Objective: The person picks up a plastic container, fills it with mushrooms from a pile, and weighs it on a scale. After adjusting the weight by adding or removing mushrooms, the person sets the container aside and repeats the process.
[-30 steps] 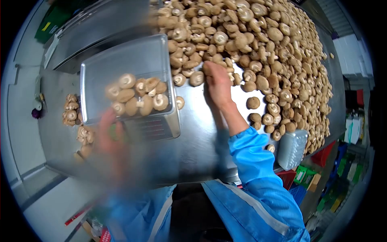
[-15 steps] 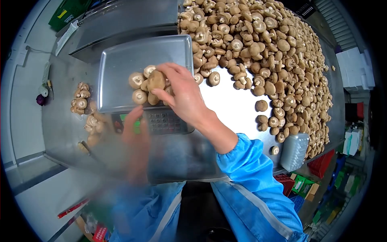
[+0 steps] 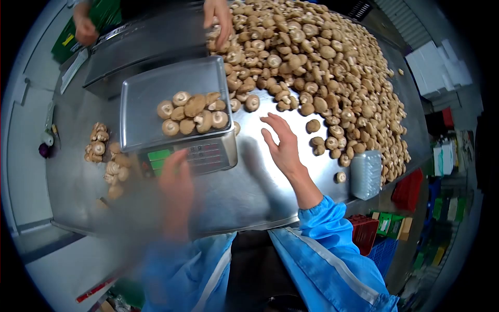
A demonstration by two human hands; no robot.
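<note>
My right hand (image 3: 283, 143) is over the bare steel table, fingers apart and nothing in it, between the scale and the mushroom pile. Blurred, my left hand (image 3: 175, 182) is in front of the scale's keypad (image 3: 205, 155), its fingers stretched upward with nothing visible in them. On the steel scale pan (image 3: 145, 91) sits a group of brown-capped mushrooms (image 3: 195, 105), some caps up and some stems up. The green display (image 3: 158, 156) shows just beyond my left fingers.
A large mushroom pile (image 3: 332, 67) covers the far right. Mushroom clusters (image 3: 97, 140) lie left of the scale. A stack of clear plastic trays (image 3: 365, 175) stands at the right edge. Across the table, another person's hands (image 3: 218, 21) show near a raised steel surface (image 3: 145, 41).
My right hand has let go of the mushroom, leaving it on the pan, and moved right over the table. Another person's hands have come into view at the top. The view has shifted slightly.
</note>
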